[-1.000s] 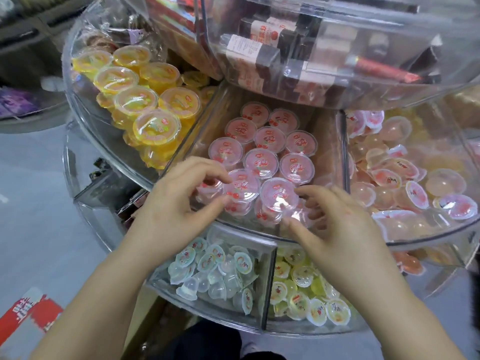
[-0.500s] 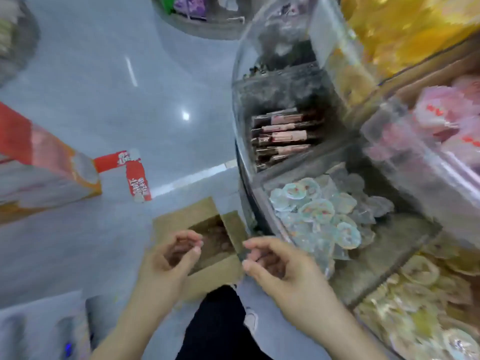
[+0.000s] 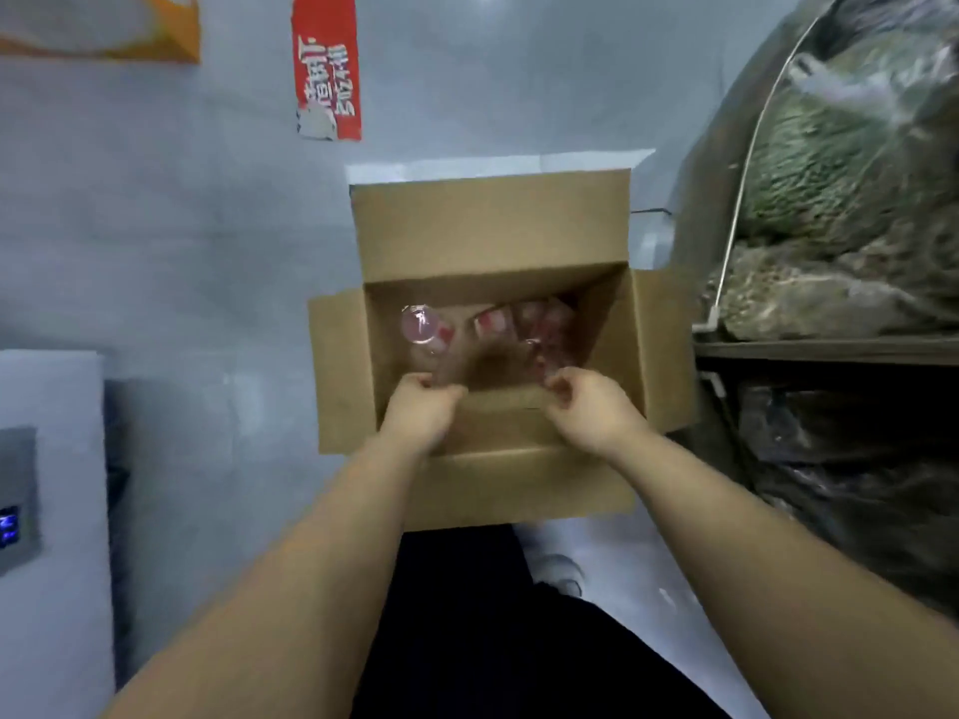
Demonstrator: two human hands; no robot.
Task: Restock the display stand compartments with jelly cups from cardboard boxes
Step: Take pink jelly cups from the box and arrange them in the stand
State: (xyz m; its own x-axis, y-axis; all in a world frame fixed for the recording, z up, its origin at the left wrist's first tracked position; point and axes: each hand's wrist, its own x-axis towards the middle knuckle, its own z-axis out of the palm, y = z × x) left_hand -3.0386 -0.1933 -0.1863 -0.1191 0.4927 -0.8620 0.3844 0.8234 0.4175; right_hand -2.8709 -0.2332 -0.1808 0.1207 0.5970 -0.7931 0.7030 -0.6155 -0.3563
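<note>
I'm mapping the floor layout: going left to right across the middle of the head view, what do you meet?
Grey cabinet → bare floor → open cardboard box holding jelly cups → display stand.

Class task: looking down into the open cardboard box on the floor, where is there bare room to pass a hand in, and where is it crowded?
Inside the cardboard box, the bare patch is the bottom's middle, bordered by the lone jelly cup on the left and the cluster of cups on the right. The near edge is crowded: the left hand and right hand fill it.

Plain brown cardboard box [image 3: 493,236], pink-and-red jelly cups [image 3: 423,326], red strip [image 3: 327,64] with white lettering
</note>
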